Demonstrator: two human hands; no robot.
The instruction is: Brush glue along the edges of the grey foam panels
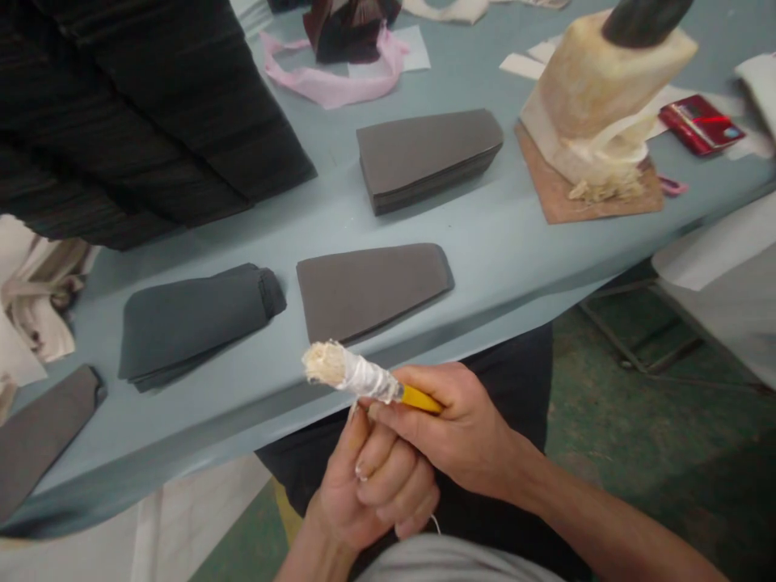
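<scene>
A brush with a yellow handle [420, 399] and a white wrapping [369, 380] below its pale, ragged bristles points up and to the left over the table's near edge. My right hand [464, 420] is closed around the handle just behind the wrapping. Just below, my left hand [385, 477] has its fingers curled, with thumb and forefinger pinched on a thin white string [435, 524] whose loose end hangs under the hand. The two hands touch near the wrapping. Beyond the bristles lies a stack of brown-grey pieces [373, 287].
More stacked pieces [430, 153] lie behind, dark ones [194, 323] at left. A tall black stack [151, 105] fills the upper left. At the upper right a glue-crusted container [606, 89] stands on a brown board [551, 194], beside a red packet [700, 124]. A metal-legged seat is at right.
</scene>
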